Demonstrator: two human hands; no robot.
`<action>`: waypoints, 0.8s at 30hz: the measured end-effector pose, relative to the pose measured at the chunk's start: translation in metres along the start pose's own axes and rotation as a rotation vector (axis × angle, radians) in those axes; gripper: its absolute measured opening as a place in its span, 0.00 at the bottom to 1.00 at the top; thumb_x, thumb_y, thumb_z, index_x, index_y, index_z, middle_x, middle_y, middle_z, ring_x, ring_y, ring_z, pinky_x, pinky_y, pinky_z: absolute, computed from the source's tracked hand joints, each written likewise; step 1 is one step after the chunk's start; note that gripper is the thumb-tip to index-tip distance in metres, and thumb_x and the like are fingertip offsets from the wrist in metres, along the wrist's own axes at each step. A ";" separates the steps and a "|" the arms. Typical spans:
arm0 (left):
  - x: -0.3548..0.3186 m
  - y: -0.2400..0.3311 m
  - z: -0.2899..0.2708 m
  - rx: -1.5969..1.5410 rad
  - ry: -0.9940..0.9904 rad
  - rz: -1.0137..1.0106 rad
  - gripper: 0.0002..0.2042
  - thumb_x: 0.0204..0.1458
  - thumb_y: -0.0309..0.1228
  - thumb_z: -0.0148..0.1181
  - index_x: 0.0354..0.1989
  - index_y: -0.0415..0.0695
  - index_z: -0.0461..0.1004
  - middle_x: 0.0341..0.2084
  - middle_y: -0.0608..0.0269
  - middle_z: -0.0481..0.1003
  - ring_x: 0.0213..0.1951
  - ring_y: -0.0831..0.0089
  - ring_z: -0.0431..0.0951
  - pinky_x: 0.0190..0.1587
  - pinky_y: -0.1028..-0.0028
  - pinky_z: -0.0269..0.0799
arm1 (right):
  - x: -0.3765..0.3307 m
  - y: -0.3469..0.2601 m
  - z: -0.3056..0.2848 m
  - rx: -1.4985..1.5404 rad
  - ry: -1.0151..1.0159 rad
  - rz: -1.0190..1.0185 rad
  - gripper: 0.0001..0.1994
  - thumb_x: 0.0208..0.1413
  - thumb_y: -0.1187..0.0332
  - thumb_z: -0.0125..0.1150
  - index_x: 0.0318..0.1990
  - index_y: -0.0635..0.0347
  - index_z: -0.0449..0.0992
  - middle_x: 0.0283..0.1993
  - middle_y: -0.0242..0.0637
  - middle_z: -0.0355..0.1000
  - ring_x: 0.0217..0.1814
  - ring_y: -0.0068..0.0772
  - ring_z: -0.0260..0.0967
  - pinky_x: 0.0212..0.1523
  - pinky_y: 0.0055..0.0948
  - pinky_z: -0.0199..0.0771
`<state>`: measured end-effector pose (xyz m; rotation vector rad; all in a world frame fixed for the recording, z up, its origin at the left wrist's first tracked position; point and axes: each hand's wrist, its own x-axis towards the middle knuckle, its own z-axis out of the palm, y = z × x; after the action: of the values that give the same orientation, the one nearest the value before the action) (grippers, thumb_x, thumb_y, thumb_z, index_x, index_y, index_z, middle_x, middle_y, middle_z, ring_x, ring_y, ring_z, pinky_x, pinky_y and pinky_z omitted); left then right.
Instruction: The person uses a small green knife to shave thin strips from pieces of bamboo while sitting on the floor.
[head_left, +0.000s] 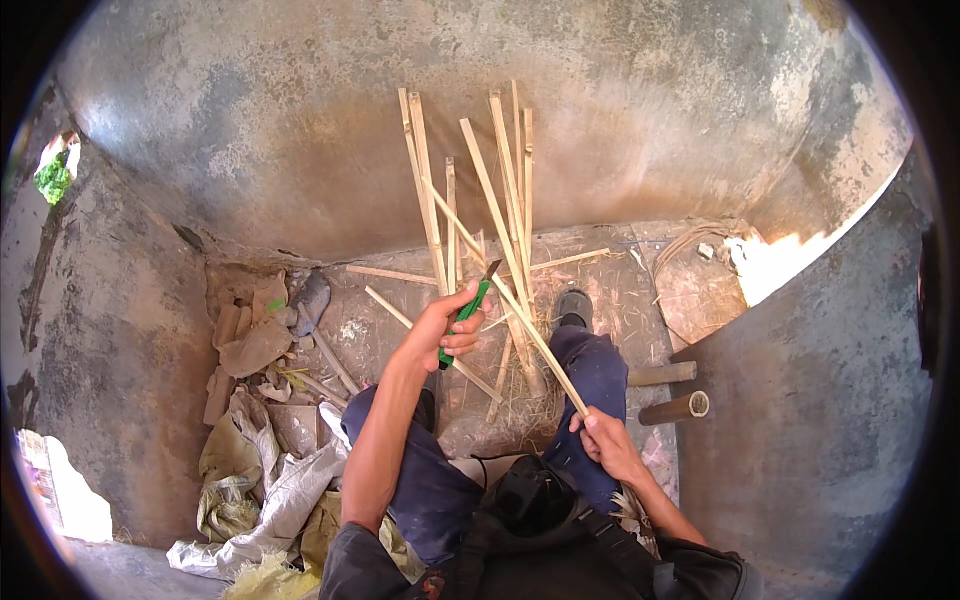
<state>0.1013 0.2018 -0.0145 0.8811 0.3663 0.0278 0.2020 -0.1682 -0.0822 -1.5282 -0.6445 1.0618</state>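
Note:
My left hand [445,325] is closed round a green utility knife [482,294], its dark blade out and pointing up and away from me. Just beyond the blade runs a long, thin bamboo strip [546,352]; whether the two touch I cannot tell. The near end of that strip is gripped in my right hand [603,442], above my right knee. From there it slants up to the far left. Several more bamboo strips [490,195] lean against the far wall, and a few others lie crossed on the floor between my feet.
Curved, stained walls [600,130] close in ahead and at both sides. Two bamboo tubes [675,408] lie right of my leg. Crumpled sacks [270,500] and broken tile-like pieces [232,325] are heaped at the left. Bright openings show low at left and right.

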 end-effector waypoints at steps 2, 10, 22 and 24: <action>0.003 -0.001 -0.003 -0.119 -0.090 -0.036 0.21 0.80 0.49 0.47 0.42 0.44 0.73 0.15 0.81 0.56 0.10 0.88 0.50 0.13 0.81 0.47 | 0.000 -0.006 0.002 -0.025 -0.019 0.009 0.24 0.83 0.48 0.46 0.49 0.61 0.77 0.21 0.24 0.59 0.23 0.17 0.55 0.26 0.26 0.56; 0.013 -0.009 -0.004 0.850 0.257 0.508 0.20 0.73 0.48 0.60 0.40 0.41 0.78 0.17 0.68 0.68 0.16 0.75 0.62 0.22 0.69 0.59 | 0.000 -0.001 0.005 -0.140 0.063 -0.080 0.24 0.83 0.48 0.46 0.50 0.62 0.77 0.23 0.23 0.60 0.22 0.16 0.54 0.24 0.24 0.54; 0.001 -0.014 0.020 1.312 0.624 0.672 0.26 0.59 0.51 0.78 0.34 0.36 0.79 0.14 0.58 0.71 0.18 0.67 0.70 0.26 0.62 0.67 | -0.004 -0.004 0.008 -0.118 0.091 -0.094 0.21 0.83 0.52 0.49 0.51 0.62 0.78 0.23 0.22 0.60 0.23 0.15 0.55 0.25 0.22 0.55; 0.009 -0.019 0.003 1.192 0.551 0.668 0.25 0.63 0.52 0.74 0.33 0.38 0.78 0.13 0.62 0.68 0.18 0.71 0.67 0.25 0.65 0.64 | -0.004 -0.006 0.007 -0.106 0.069 -0.091 0.20 0.82 0.52 0.49 0.52 0.62 0.78 0.23 0.22 0.60 0.23 0.15 0.55 0.25 0.22 0.55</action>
<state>0.1083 0.1890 -0.0305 2.1644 0.5926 0.7438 0.1946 -0.1667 -0.0748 -1.6047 -0.7249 0.9150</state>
